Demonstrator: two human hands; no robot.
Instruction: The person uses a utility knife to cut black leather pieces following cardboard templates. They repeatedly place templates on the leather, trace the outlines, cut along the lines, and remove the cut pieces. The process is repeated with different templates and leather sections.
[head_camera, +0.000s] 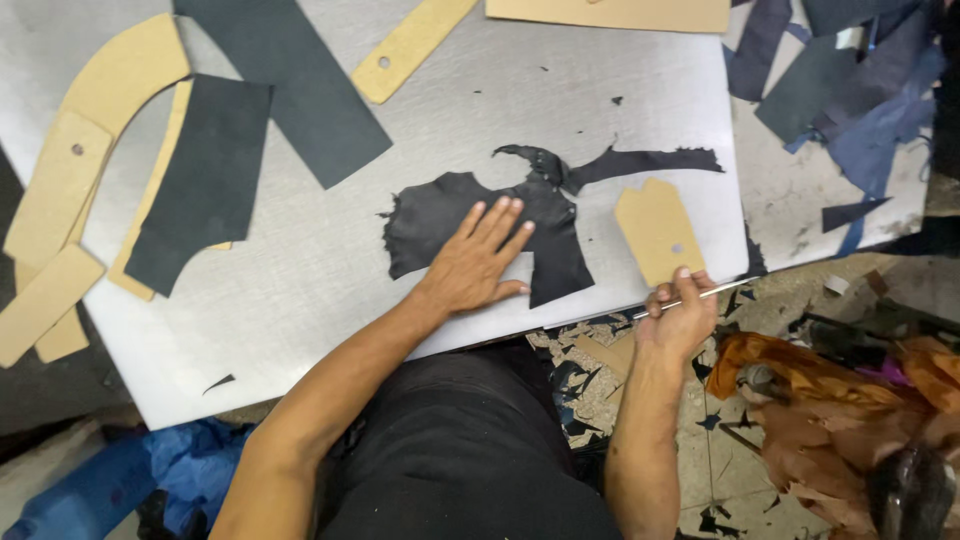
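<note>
No packages, labels, signs or screens show in the view; only cut material and templates lie on the table.

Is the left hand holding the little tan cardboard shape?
No, the left hand lies flat on the black leather piece; the tan shape lies apart.

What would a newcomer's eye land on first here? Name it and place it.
First, the ragged black leather piece at the middle of the grey metal table, with the left hand pressed flat on it. Just right lies a small tan card template, and the right hand holds a thin metal tool at the table's near edge.
</note>
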